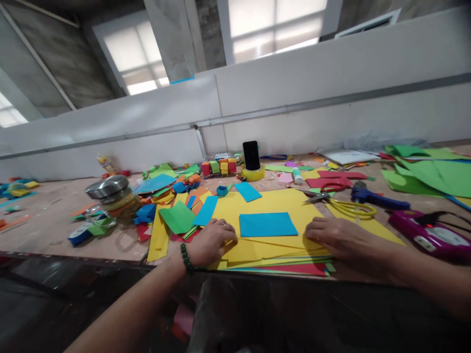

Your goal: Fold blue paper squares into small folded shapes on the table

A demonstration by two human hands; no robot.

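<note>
Between the left hand (211, 241) and the right hand (335, 237), one blue rectangle (268, 224) is lying flat on a yellow sheet (283, 201), its long axis running left to right, nearly along the near edge of the table (51, 220). Two other blue pieces are lying near it: one slanted strip (248, 191) beyond, one leftward strip (205, 211). Both hands are resting with bent fingers at the yellow paper; whether either is pinching it, I cannot tell. One jar (123, 203) is standing to the left.
</note>
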